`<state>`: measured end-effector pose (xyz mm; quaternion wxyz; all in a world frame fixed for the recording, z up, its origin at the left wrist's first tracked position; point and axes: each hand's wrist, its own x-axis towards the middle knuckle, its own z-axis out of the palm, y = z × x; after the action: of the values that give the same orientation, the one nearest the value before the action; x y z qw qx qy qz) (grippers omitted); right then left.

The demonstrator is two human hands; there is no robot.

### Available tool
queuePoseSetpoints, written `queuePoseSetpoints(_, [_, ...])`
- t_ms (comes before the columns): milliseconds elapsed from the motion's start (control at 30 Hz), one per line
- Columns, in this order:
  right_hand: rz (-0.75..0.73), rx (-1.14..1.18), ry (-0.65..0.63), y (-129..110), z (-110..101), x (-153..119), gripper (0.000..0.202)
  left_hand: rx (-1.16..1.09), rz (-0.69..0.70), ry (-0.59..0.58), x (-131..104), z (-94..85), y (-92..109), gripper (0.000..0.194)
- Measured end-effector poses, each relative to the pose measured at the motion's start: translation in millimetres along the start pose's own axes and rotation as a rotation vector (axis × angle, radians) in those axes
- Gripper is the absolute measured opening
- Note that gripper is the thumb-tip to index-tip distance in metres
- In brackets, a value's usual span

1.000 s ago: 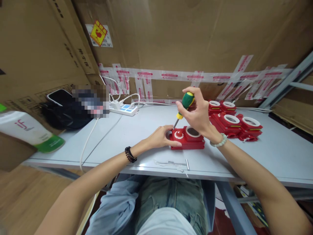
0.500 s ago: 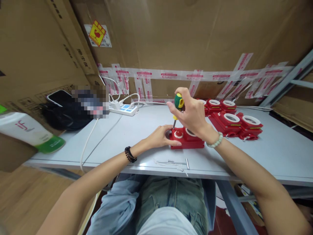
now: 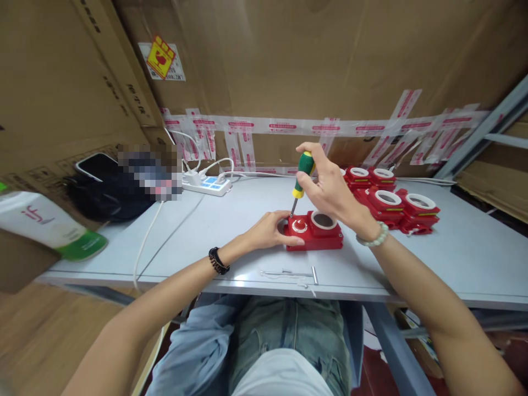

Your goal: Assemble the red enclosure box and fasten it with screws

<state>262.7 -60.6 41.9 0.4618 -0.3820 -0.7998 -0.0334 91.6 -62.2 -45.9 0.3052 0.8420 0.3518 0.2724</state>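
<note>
A red box [image 3: 315, 242] with a round white-rimmed window and a red knob lies on the table in front of me. My left hand [image 3: 273, 230] grips its left end, thumb along the near side and fingers at the far side. My right hand [image 3: 328, 184] holds a screwdriver [image 3: 304, 165] with a green and yellow handle, slightly tilted. Its tip meets the box's far left corner, close to my left fingertips; whether it sits in a screw is too small to tell. Nearer me lies a small metal hammer-shaped tool [image 3: 315, 275] with thin white string.
Several similar red boxes [image 3: 388, 206] stand at the back right. A white power strip [image 3: 208, 184] with plugs and cables sits at the back left, near a black bag [image 3: 103, 192] with a phone [image 3: 99, 166]. A white and green bottle [image 3: 53, 225] is at the far left.
My right hand has loosened and shifted its grip around the handle, so more of the screwdriver and the box's window shows. My left hand stays on the box.
</note>
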Motion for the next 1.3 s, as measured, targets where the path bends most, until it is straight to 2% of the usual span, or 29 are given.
queuePoseSetpoints(100, [-0.01,0.147,-0.109,1.7,-2.2,1.4,0.038,-0.012,-0.001,-0.012,0.0,-0.3,0.0,0.051])
queuePoseSetpoints(233, [0.015,-0.086,0.029,2.0,4.1,0.3,0.033,-0.018,-0.009,-0.011,0.3,-0.8,1.2,0.051])
queuePoseSetpoints(300, [0.001,-0.097,0.03,2.2,5.0,-0.9,0.035,-0.014,-0.014,-0.005,0.5,-1.0,2.0,0.05])
queuePoseSetpoints(433, [-0.022,0.23,-0.155,2.0,-2.5,-2.5,0.052,-0.021,-0.021,-0.002,0.8,-1.3,2.8,0.047])
queuePoseSetpoints(500, [-0.013,0.273,-0.196,1.2,-4.2,-3.3,0.052,-0.026,-0.019,-0.007,0.7,-1.3,2.7,0.047])
queuePoseSetpoints(633, [-0.002,0.018,-0.02,0.8,3.5,-4.7,0.042,-0.021,-0.021,-0.012,0.5,-1.3,2.6,0.048])
queuePoseSetpoints(700, [-0.005,-0.035,0.001,1.9,5.5,-4.5,0.042,-0.011,-0.025,-0.008,0.5,-1.3,2.9,0.05])
queuePoseSetpoints(833, [0.006,0.224,-0.174,3.8,-4.4,-2.8,0.054,-0.011,-0.028,-0.015,0.6,-1.5,3.3,0.049])
queuePoseSetpoints(900, [0.019,0.32,-0.223,2.7,-9.4,-2.7,0.052,-0.015,-0.023,-0.018,0.6,-1.6,3.1,0.049])
queuePoseSetpoints(967, [0.031,0.272,-0.181,0.7,-9.1,-3.7,0.047,-0.016,-0.019,-0.019,0.6,-1.5,2.7,0.049])
queuePoseSetpoints(1067, [0.033,0.045,-0.024,-0.9,-1.7,-5.5,0.044,-0.016,-0.026,-0.015,0.6,-1.2,2.5,0.048])
queuePoseSetpoints(1133, [0.012,-0.05,0.029,0.1,1.6,-5.6,0.043,-0.017,-0.036,-0.008,0.6,-1.0,2.5,0.048])
queuePoseSetpoints(1200, [-0.016,-0.002,-0.02,2.3,0.7,-4.7,0.044,-0.017,-0.039,0.0,0.5,-1.1,2.5,0.047])
queuePoseSetpoints(1300, [-0.023,0.206,-0.164,4.9,-3.3,-3.4,0.049,-0.021,-0.026,-0.002,0.3,-1.4,2.4,0.047])
